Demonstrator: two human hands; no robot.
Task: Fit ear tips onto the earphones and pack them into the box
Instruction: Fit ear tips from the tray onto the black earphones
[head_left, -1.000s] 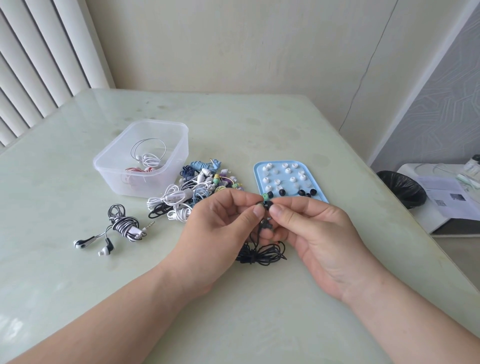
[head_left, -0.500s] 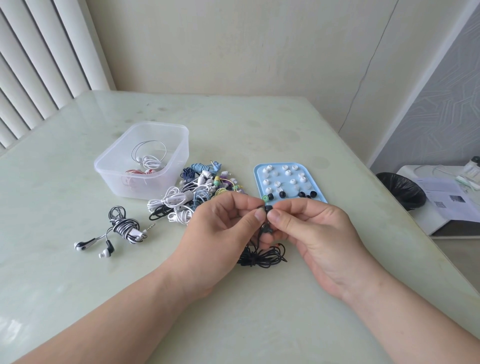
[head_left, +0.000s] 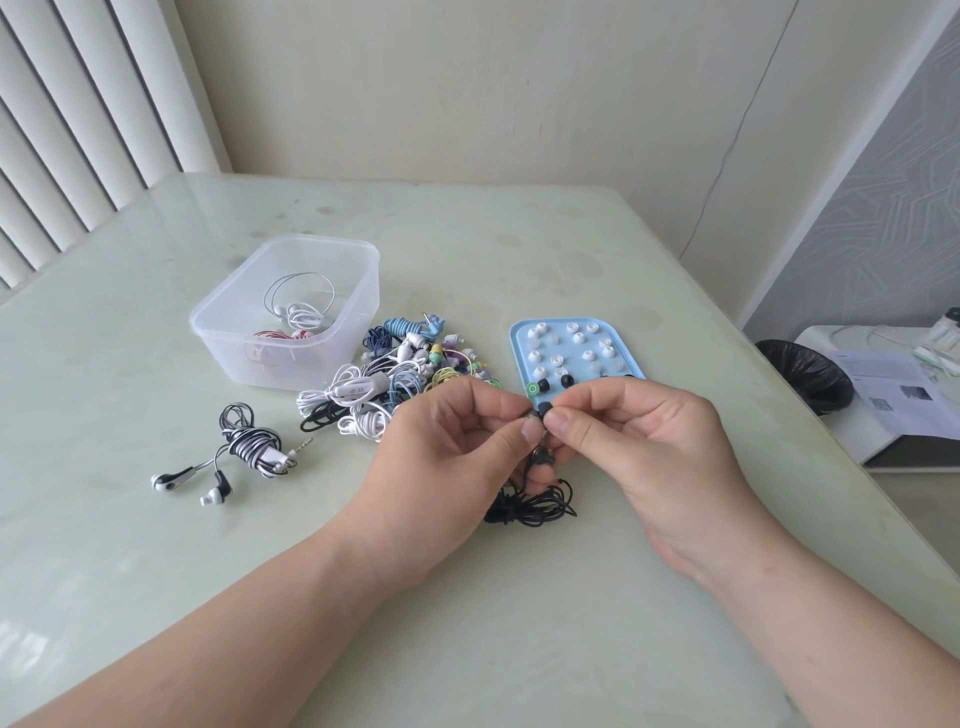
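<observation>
My left hand (head_left: 447, 462) pinches a black earbud between thumb and fingers, and my right hand (head_left: 649, 457) pinches a black ear tip (head_left: 544, 409) against it. The black earphone's coiled cable (head_left: 535, 504) lies on the table under both hands. Just behind the fingers is a blue tray (head_left: 519, 338) with several white and black ear tips and one green one. A clear plastic box (head_left: 291, 317) at the left holds white and red earphones. A pile of mixed earphones (head_left: 395, 384) lies between box and tray.
A black-and-white earphone set (head_left: 234, 452) lies alone at the left on the pale green table (head_left: 519, 623). Beyond the table's right edge stand a black-lined bin (head_left: 810, 379) and a white stand with papers (head_left: 893, 395). Vertical blinds hang at the far left.
Both hands stay together over the black cable with only small finger movements on the earbud and tip. Nothing else on the table has moved.
</observation>
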